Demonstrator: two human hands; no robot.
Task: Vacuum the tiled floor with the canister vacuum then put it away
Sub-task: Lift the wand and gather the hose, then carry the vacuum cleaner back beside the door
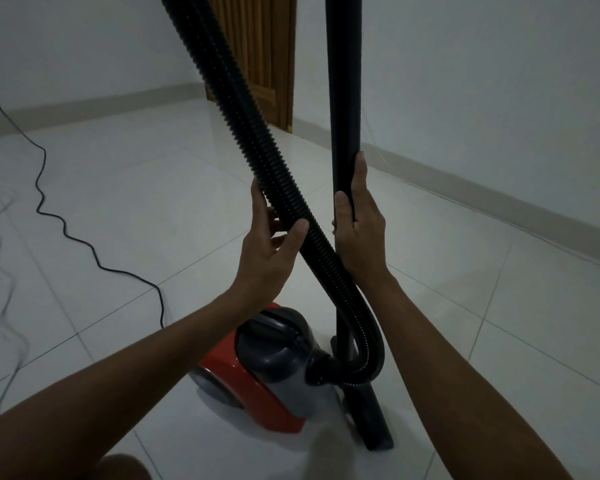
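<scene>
Right hand [359, 230]: wrapped around the rigid black wand [345, 98], thumb on the near side, fingers curled behind; firm hold. Wand's long axis runs close to vertical, upper end leaving the top of the view, lower end dropping straight below the grip to the floor head [378, 434], which rests on the tiles just right of the canister.

Left hand [274, 251]: cupped loosely about the ribbed black hose [243, 109], thumb pressed on the near side, fingers spread on the far side; contact, but not a full clench. Hose long axis is diagonal: above the grip it climbs up and to the left, out of the top of the view; below the grip it slants down and to the right, crosses in front of the wand under the right hand, then loops back left into the canister's front socket.

Canister vacuum [257, 379]: sits on the tiled floor [465, 306] directly below both hands, red shell with grey top and handle, its hose end pointing right toward the wand's foot.

Further out, left of the left hand: a black power cord [42, 199] wanders across the white tiles toward the canister's rear. Beyond the grips, a wooden door [257, 57] stands in the corner between two pale walls. A bare knee [125, 467] shows at the bottom edge.
</scene>
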